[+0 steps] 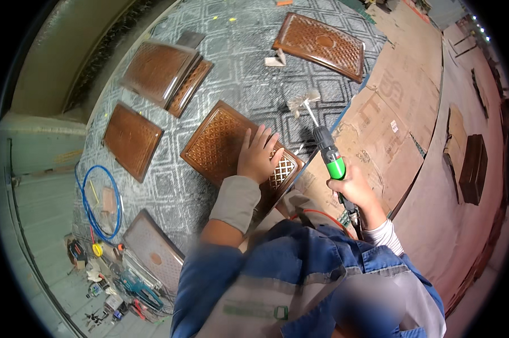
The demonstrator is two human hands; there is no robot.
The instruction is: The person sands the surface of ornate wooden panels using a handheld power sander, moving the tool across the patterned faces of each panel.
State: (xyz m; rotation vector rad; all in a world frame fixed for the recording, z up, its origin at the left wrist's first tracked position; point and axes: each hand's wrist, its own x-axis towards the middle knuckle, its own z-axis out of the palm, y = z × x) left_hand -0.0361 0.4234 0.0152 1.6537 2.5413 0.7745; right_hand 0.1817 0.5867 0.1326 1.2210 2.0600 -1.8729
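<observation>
Hands on carved panel and brush tool
Our left hand (pixel 258 155) lies flat, fingers spread, pinning the stiff, likely brittle lattice panel (pixel 232 147); our right hand (pixel 353 188) grips the green-handled rotary brush (pixel 325 143) closed.

Brown lattice-patterned panels (pixel 226 143) lie on grey diamond-patterned carpet (pixel 249 45); the drill (pixel 330 155) is green and black.
</observation>
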